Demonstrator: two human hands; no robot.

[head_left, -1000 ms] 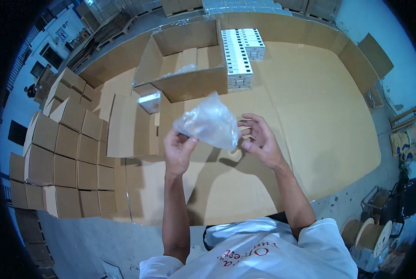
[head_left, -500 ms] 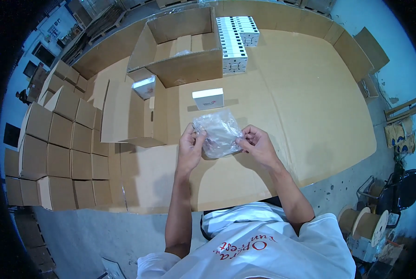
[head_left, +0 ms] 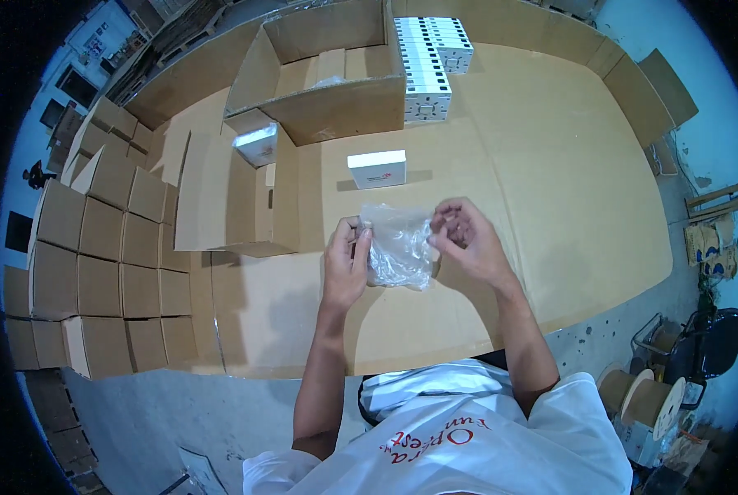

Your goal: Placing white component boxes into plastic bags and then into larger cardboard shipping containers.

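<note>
Both hands pinch a clear plastic bag just above the desk: the left hand grips its nine-o'clock edge, the right hand its three-o'clock corner. The film looks thin and slippery, so it could slide from the fingertips or tear if pulled apart too hard. At twelve o'clock lies a small white box; beyond it stand an open carton and a row of white boxes. The desk is covered in cardboard sheets. Folded cartons stack up at nine o'clock, and cable spools sit on the grey floor at four o'clock.
</note>
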